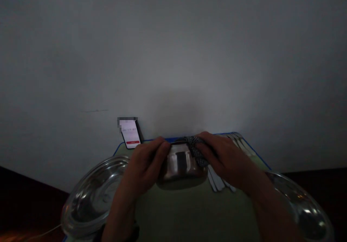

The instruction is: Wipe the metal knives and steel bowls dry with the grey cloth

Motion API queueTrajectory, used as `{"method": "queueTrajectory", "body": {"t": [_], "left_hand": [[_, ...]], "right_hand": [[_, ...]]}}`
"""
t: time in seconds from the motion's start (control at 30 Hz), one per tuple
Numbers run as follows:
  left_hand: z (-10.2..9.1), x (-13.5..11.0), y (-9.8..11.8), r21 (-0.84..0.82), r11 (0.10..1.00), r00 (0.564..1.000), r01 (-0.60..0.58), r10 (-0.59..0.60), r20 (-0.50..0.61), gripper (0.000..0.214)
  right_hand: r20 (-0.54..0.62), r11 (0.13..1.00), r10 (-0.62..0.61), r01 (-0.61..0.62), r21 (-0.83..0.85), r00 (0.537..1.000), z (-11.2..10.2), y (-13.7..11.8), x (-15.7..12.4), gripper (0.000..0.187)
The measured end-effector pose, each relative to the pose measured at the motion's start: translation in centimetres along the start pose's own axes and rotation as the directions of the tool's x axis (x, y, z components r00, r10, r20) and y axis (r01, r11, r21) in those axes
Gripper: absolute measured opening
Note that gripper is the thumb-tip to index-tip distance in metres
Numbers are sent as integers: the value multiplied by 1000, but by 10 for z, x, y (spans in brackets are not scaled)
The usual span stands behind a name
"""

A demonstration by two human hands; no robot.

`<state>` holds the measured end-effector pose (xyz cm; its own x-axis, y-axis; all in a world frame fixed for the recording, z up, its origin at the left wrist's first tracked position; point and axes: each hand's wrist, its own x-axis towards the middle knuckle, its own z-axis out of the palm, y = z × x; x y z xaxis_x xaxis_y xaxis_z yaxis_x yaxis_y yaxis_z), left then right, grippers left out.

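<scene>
My left hand (146,164) grips the left rim of a small steel bowl (180,169), held tilted above the green table (189,213). My right hand (225,158) presses a checked cloth (196,148) against the bowl's right rim and inside, fingers closed on it. Both hands meet over the middle of the table.
A large steel bowl (92,195) sits at the left edge and another (303,206) at the right. Several pieces of cutlery (238,142) lie behind my right hand. A lit phone (130,133) leans against the grey wall (173,54).
</scene>
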<state>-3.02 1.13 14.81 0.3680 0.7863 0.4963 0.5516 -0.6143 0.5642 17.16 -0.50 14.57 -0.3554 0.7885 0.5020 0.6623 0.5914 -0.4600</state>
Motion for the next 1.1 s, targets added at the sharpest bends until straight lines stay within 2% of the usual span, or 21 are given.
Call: {"method": "queueTrajectory", "body": {"t": [0.07, 0.13, 0.23, 0.3, 0.4, 0.5, 0.53, 0.6, 0.63, 0.7, 0.77, 0.8, 0.87, 0.97, 1.03, 1.1], "left_hand": [[3, 1, 6, 104, 992, 996, -68, 60, 73, 30], [7, 2, 9, 167, 982, 993, -91, 76, 95, 30], [8, 3, 9, 174, 984, 996, -46, 31, 85, 29], [5, 4, 5, 113, 993, 998, 15, -22, 62, 26], [0, 4, -6, -83, 991, 989, 109, -117, -93, 25], [-1, 2, -14, -295, 950, 940, 104, -191, -282, 29], [0, 1, -14, -334, 938, 923, 93, -207, -325, 30], [3, 0, -8, -335, 938, 913, 91, -213, -349, 33], [4, 0, -4, -282, 954, 927, 102, -194, -321, 33], [6, 0, 5, -124, 990, 988, 71, -87, -126, 33], [8, 1, 10, 0, 1000, 998, -13, 13, 60, 30], [9, 2, 11, 36, 998, 993, -43, 39, 109, 30], [11, 4, 11, 79, 995, 992, -52, 42, 123, 30], [9, 5, 4, 92, 996, 998, 4, -10, 63, 29], [5, 5, -3, 46, 996, 997, 76, -78, 28, 29], [0, 3, -11, -66, 988, 990, 139, -141, -28, 32]], "right_hand": [[61, 1000, 8, -7, -8, 998, 7, -5, 1, 24], [93, 1000, 11, -11, 3, 996, 13, -8, 3, 27], [80, 999, 1, -4, 36, 997, 18, -3, 6, 27], [44, 996, -10, 6, 89, 999, 15, 5, 7, 23], [-126, 978, 68, -41, 204, 990, 5, 19, 6, 21], [-299, 956, 162, -74, 284, 940, -6, 29, 3, 22], [-303, 956, 160, -71, 285, 940, -8, 30, 2, 23], [-227, 966, 122, -62, 252, 966, -9, 27, 0, 23], [-170, 974, 92, -53, 219, 981, -9, 23, 0, 23], [-52, 991, 29, -22, 134, 998, -4, 13, 0, 23], [47, 998, 0, -3, 60, 999, 3, 2, 1, 24], [81, 999, 2, -5, 38, 997, 6, -2, 2, 25], [112, 999, 17, -21, 33, 994, 12, -6, 3, 28], [76, 997, 3, -9, 80, 997, 15, -1, 6, 24], [-4, 992, 24, -23, 126, 1000, 11, 8, 6, 22], [-125, 980, 94, -70, 187, 988, 4, 17, 5, 22]]}}
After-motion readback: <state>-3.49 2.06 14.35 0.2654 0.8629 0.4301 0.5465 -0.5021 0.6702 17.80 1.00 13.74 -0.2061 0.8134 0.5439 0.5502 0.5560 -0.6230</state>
